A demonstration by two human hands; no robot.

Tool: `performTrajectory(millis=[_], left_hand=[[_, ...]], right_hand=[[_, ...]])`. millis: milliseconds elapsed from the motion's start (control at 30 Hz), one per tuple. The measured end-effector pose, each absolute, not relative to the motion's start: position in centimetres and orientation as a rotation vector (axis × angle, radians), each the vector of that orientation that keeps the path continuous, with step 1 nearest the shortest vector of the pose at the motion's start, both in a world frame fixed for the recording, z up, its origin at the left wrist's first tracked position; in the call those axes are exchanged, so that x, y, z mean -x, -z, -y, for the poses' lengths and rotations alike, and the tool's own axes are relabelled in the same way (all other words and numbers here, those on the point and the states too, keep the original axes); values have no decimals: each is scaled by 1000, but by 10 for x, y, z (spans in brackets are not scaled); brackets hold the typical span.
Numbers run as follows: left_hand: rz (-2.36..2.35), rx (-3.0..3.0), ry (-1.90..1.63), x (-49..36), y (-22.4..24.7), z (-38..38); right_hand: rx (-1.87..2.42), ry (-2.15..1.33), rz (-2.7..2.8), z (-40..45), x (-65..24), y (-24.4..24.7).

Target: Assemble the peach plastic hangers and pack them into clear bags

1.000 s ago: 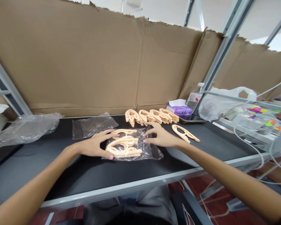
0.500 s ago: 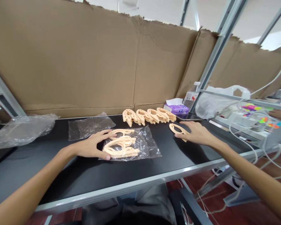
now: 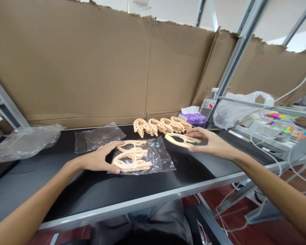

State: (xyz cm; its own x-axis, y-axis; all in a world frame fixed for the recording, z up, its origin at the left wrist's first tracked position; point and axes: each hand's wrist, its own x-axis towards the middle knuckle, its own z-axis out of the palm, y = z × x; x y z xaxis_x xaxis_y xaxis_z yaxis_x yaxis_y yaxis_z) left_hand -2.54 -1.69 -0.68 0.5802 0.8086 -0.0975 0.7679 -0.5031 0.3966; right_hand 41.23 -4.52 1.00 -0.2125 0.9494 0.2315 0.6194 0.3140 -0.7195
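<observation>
Between the thumb and fingers of my right hand is a beige looped plastic piece, raised a little above the black table. My left hand rests at the left edge of a clear plastic bag, its thumb and fingers curled around the left side of several beige looped pieces on or in the bag; which of the two, I cannot tell. Behind the bag, a row of stacked beige pieces lies in overlapping groups on the table.
Crumpled clear bags lie at the left on the black table. A purple tissue pack and a bottle stand at the back right, beside a metal post. Cardboard walls the back.
My right hand has lifted the beige piece off the table and brought it left, nearer the bag. My left hand has stayed where it was.
</observation>
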Motion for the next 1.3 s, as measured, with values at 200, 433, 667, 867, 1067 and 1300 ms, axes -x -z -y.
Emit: performTrajectory(millis=[200, 433, 667, 867, 1067, 1300], left_hand=[[-1284, -2417, -130, 26, 8, 15], [-1300, -2411, -124, 25, 5, 18], [-1353, -2396, -80, 23, 3, 20], [-1341, -2432, -91, 23, 4, 20], [-1263, -2487, -132, 24, 4, 19], [-1295, -2478, -114, 25, 5, 19]], right_hand=[[1245, -661, 2178, 43, -367, -24], [1154, -730, 2224, 26, -342, -21], [1036, -677, 2251, 6, -314, -9], [1083, -510, 2304, 4, -302, -5], [1147, -364, 2342, 14, -320, 0], [1219, -353, 2230, 13, -303, 6]])
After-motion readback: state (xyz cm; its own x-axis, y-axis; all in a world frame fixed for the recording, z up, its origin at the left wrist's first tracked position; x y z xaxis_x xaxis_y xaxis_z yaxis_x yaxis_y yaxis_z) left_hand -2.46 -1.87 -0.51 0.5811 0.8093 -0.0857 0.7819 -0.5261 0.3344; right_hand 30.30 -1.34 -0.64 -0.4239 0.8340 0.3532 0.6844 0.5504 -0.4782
